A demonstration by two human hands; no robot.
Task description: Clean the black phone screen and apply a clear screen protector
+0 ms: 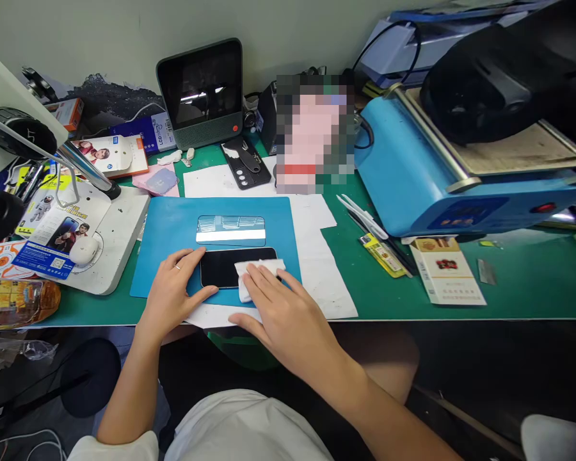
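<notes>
A black-screened smartphone (221,269) lies face up on a blue mat (166,230). My left hand (177,288) grips its left end, thumb along the near edge and fingers at the far edge. With its fingers together, my right hand (283,307) presses a folded white wipe (244,289) onto the right part of the screen, which the wipe and hand hide. Just beyond the phone rests a clear glass screen protector (231,238) with a dark rim, reflecting light.
White paper (324,275) lies under the mat. To the right are tweezers (365,214), a cigarette box (447,272) and a blue machine (398,173). A dark-screened smart display (201,89) and a black phone case (240,176) sit behind. A white lamp base (120,250) stands left.
</notes>
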